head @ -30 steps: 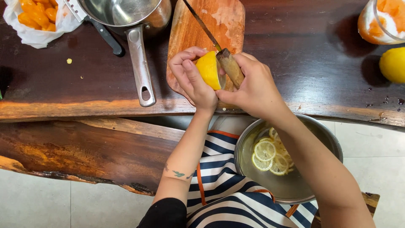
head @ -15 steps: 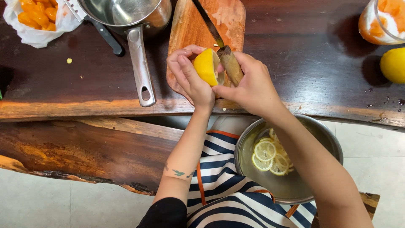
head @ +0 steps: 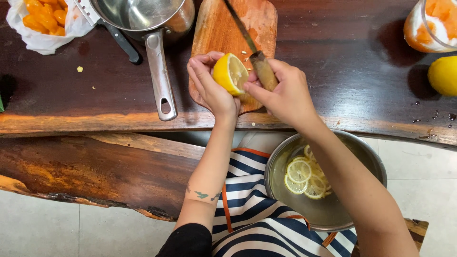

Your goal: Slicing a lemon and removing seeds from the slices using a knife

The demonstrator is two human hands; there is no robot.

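Two hands meet over the near end of the cutting board (head: 223,28), which lies at the middle of the dark wooden worktop (head: 342,62) with its long axis running from near edge to far edge. Going from the left: a white bag of orange fruit pieces (head: 43,19) sits at the far left corner, then a steel saucepan (head: 143,14) with its handle pointing toward the near edge. Next comes the left hand (head: 209,88), its fingers curled and clamped around a lemon half (head: 230,74), held just above the board's near end. The lemon's cut face is turned to the right and slightly up, toward the other hand, so its short axis runs left to right, rind in the palm. Just beside that face, the right hand (head: 285,93) is closed around the wooden handle of a knife (head: 254,57), thumb tip touching the cut face; the blade's long axis points away toward the far edge, leaning left across the board. A few seeds lie on the board by the blade. Below the near edge, a steel bowl (head: 371,166) with lemon slices rests on the lap. At the far right corner stand a jar (head: 428,24) of orange pieces and a whole lemon (head: 443,75).
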